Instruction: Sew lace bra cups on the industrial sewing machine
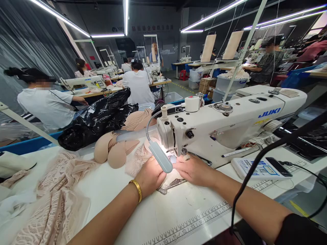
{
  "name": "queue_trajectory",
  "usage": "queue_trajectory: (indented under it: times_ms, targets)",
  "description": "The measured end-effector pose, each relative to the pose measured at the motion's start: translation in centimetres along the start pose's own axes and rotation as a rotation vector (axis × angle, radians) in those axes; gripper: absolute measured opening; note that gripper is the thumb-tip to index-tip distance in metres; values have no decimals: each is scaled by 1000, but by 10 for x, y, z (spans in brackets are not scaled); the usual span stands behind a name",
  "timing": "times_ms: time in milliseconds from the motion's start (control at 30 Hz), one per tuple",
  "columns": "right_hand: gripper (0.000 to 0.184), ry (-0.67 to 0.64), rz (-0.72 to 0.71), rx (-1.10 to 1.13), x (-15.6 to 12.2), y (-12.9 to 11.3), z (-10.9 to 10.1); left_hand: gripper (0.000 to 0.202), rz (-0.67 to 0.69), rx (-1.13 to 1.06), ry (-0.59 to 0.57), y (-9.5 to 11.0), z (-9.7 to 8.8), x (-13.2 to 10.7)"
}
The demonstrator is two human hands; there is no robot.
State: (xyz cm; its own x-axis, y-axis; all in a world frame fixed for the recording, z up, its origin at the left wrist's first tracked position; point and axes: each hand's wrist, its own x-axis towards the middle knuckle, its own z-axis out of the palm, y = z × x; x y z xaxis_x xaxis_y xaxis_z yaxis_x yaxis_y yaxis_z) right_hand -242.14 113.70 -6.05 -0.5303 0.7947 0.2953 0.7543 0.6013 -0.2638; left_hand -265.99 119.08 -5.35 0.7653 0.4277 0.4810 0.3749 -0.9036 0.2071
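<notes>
Beige lace fabric [138, 162] lies under the head of a white sewing machine [231, 119], and a round beige pad shows beside it. My left hand [150, 175], with a gold bangle at the wrist, is closed on the lace just left of the needle area. From the other side, my right hand [195, 170] pinches the work close to the presser foot, fingers together. A grey lamp head [160, 157] on a bendable neck hides the left fingertips and part of the stitching spot. The needle itself cannot be made out.
Beige moulded cups [117, 154] and stacked pads [140, 119] lie behind the work, near black plastic bags [99, 115]. More lace [58, 197] spreads over the table's left. A white control box [260, 167], pen and black cable are at right. Several people sit at other machines.
</notes>
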Motion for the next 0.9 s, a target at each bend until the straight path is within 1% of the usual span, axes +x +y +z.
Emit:
queue_trajectory:
  times_ms: [200,333,433,533,600,633,667,700,733,800,833,867,900]
  targets:
    - [20,47,-25,0,0,0,2,24,-17,3,-27,-1,-1,1]
    - [21,62,-17,31,0,1,4,23,-32,22,-30,-1,-3,4]
    - [23,64,9,184,0,1,5,20,-53,36,-23,-2,-1,6]
    - [24,71,54,336,0,-5,3,22,-112,40,7,-6,-2,4]
    - [21,76,93,394,1,-13,2,25,-155,28,37,-6,-6,-2]
    - [19,74,115,421,2,-18,2,26,-168,12,50,-2,-10,-8]
    - [16,65,152,479,3,-25,3,26,-173,-9,60,4,-15,-16]
    - [15,51,217,596,5,-32,3,26,-166,-23,67,14,-20,-26]
    - [22,36,298,754,7,-41,4,27,-165,-52,73,27,-25,-38]
    - [42,11,462,1088,12,-60,5,30,-215,-171,71,61,-31,-63]
    - [50,19,528,1234,14,-70,6,30,-339,-367,63,80,-32,-76]
    - [56,45,571,1342,14,-80,7,29,-519,-627,40,98,-31,-86]
    - [60,83,583,1400,13,-91,8,32,-721,-930,-8,113,-30,-95]
